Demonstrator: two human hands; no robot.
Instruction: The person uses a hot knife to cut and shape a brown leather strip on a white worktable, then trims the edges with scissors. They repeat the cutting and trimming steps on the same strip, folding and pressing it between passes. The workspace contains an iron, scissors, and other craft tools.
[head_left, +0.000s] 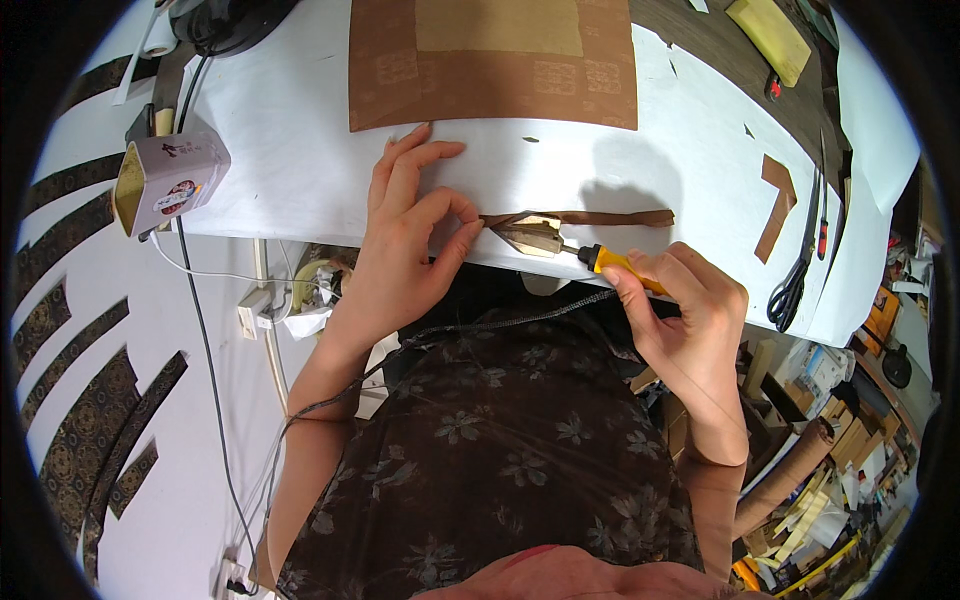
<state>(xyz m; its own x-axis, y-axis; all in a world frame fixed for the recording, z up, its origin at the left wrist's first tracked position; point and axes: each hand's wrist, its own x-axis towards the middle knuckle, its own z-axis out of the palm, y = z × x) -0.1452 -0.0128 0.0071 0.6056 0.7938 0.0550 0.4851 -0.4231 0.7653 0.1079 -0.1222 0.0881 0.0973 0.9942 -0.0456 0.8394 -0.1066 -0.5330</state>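
Note:
A narrow brown strip (620, 217) of cloth or paper lies along the near edge of the white-covered table (300, 190). At the strip's left end, my left hand (410, 245) pinches it between thumb and forefinger, the other fingers raised. My right hand (695, 305) grips the yellow handle of a small electric iron (610, 264) with a black collar and a thin metal shaft. Its pointed, flat metal head (535, 236) rests on or just over the strip, close to my left fingertips. Folded brown material shows beside the tip; exact contact is hard to see.
A brown patterned panel (490, 95) with a tan centre lies beyond my hands. Black-handled scissors (788, 293), a bent brown scrap (776, 210) and a yellow block (770, 40) sit to the right. At left stands a tin (180, 180). A dark cord (520, 320) crosses my lap.

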